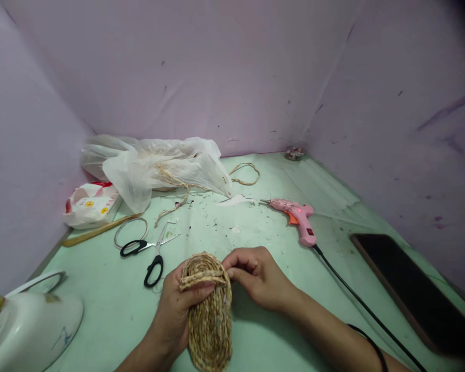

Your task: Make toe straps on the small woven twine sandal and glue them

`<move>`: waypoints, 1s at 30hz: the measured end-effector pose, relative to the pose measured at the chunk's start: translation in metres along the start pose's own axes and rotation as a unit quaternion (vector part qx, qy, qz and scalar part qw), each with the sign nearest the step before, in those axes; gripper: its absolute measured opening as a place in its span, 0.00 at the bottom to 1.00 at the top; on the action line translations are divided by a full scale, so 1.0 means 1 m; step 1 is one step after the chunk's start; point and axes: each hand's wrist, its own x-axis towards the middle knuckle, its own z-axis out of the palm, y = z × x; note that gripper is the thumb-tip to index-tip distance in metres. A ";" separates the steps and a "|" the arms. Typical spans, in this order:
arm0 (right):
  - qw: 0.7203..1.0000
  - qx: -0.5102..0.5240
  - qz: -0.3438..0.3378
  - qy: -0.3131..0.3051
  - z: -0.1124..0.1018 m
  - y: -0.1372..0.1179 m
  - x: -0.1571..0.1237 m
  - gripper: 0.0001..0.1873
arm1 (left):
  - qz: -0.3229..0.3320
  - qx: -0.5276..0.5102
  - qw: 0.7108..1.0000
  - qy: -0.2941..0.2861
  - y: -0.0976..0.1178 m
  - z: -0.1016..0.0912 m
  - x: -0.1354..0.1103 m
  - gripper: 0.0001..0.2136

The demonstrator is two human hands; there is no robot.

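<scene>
A flat, oval slipper sole [210, 330] of coiled straw braid stands tilted above the table at the near middle. Across its upper part runs a short band of straw cord [203, 280]. My left hand [174, 305] grips the sole from the left side, its thumb pressed over the front just below the band. At the upper right edge, my right hand [261, 279] pinches with thumb and forefinger at the end of the cord, against the sole; the exact contact is partly hidden by the fingers.
Black-handled scissors [154, 264] lie with blades apart beside a ring [118, 235]. A pink glue gun [299, 217], its cable trailing right, lies near a dark phone [406, 289]. Behind are a plastic bag [158, 160] and a white packet [91, 205]. A white ceramic vessel [42, 325] stands left.
</scene>
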 end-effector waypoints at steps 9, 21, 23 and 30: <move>0.994 -0.078 0.080 0.017 -0.014 0.018 0.009 0.08 | 0.091 0.233 0.966 0.060 0.008 -0.005 0.012 0.28; 0.980 -0.156 0.068 0.102 -0.013 0.024 0.008 0.10 | 0.083 0.355 0.926 0.100 0.004 -0.017 0.012 0.04; 0.958 -0.260 0.015 0.115 -0.013 0.025 0.007 0.12 | 0.062 0.323 0.940 0.088 0.002 -0.016 0.011 0.03; 0.955 -0.253 0.009 0.153 -0.013 0.014 0.004 0.13 | 0.083 0.286 0.948 0.113 0.004 -0.013 0.013 0.08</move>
